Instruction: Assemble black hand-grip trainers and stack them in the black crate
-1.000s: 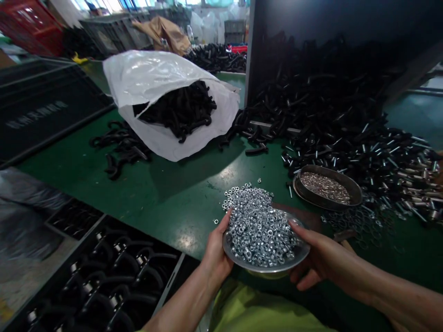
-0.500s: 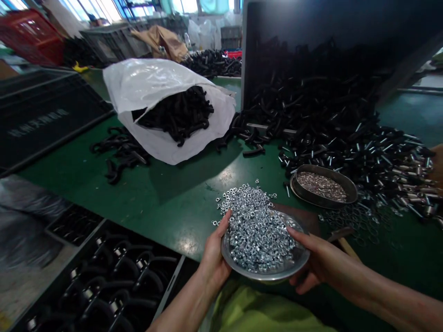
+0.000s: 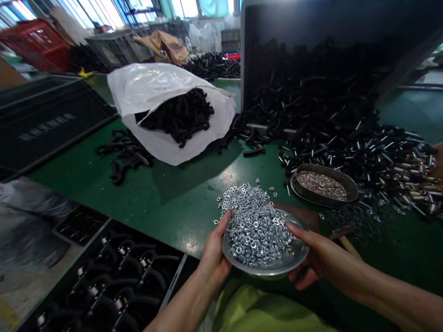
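Note:
A shallow round metal bowl (image 3: 277,268) is held between my two hands, tipped away from me toward the bench. My left hand (image 3: 215,249) grips its left rim, thumb on top. On the opposite rim, my right hand (image 3: 320,253) clasps it with the thumb over the edge and fingers underneath. Small silver nuts (image 3: 258,237) fill much of the bowl. They run on over its far rim into a pile of loose nuts (image 3: 245,196) on the green tabletop (image 3: 183,198). The bowl's right inner side shows bare metal.
An oval tin (image 3: 325,184) of small metal pieces stands right of the pile, near a heap of black-headed screws (image 3: 380,147). Behind are a white sack (image 3: 148,87) of black parts and a large dark bin (image 3: 311,27). A crate (image 3: 114,272) of black handles sits lower left.
Nuts in the bowl have shifted toward its far side, baring more metal at the near right. Both hands keep their hold. The view has turned slightly.

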Demonstrator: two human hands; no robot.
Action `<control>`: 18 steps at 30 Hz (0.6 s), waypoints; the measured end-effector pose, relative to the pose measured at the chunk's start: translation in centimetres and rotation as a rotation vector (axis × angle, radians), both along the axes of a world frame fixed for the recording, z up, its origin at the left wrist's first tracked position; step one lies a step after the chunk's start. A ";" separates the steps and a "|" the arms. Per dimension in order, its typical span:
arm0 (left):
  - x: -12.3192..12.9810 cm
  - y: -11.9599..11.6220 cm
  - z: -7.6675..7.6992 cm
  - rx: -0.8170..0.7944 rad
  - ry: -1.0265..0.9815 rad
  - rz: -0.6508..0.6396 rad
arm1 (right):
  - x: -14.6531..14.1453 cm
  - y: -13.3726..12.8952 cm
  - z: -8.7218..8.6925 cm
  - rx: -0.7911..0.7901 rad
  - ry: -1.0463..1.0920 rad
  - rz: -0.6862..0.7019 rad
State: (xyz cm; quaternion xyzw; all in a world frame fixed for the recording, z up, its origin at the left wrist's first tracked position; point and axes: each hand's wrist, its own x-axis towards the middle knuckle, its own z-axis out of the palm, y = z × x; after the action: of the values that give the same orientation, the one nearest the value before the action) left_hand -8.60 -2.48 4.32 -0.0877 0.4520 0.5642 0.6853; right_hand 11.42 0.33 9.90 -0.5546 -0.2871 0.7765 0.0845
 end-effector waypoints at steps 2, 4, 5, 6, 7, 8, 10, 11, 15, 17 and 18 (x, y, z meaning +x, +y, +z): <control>-0.1 0.0 0.1 -0.031 -0.025 -0.042 | 0.0 -0.1 0.0 -0.017 0.002 0.010; -0.1 0.0 0.2 -0.054 -0.023 -0.048 | 0.0 0.0 -0.1 -0.021 -0.005 0.023; -0.2 0.0 0.2 -0.046 -0.009 -0.032 | 0.0 0.0 -0.1 -0.016 -0.007 0.025; -0.2 0.0 0.1 -0.029 0.006 -0.014 | 0.0 0.1 -0.1 -0.008 -0.005 0.021; -0.2 -0.1 0.1 -0.015 0.014 -0.005 | 0.0 0.1 -0.1 -0.002 0.001 0.017; -0.2 -0.1 0.0 -0.011 0.015 -0.010 | 0.0 0.1 -0.2 -0.004 0.005 0.017; -0.3 -0.2 -0.2 -0.032 0.012 -0.034 | 0.0 -0.1 -0.2 -0.016 -0.005 0.017; -0.3 -0.3 -0.3 -0.039 0.014 -0.034 | -0.1 -0.1 -0.2 -0.020 -0.016 0.011; -0.4 -0.6 -1.1 0.009 0.032 0.011 | 0.0 -0.6 -0.4 0.004 -0.021 -0.036; -0.4 -0.9 -1.5 0.032 0.028 0.003 | 0.1 -0.9 -0.5 0.006 -0.016 -0.042; -0.3 -1.1 -1.6 0.041 0.026 0.000 | 0.2 -1.1 -0.6 0.006 -0.017 -0.044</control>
State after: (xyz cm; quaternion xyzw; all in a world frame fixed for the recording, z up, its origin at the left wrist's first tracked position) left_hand -8.94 -3.56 2.67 -0.0663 0.4493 0.5743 0.6811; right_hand 11.60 -0.80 9.27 -0.5672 -0.2781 0.7687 0.1007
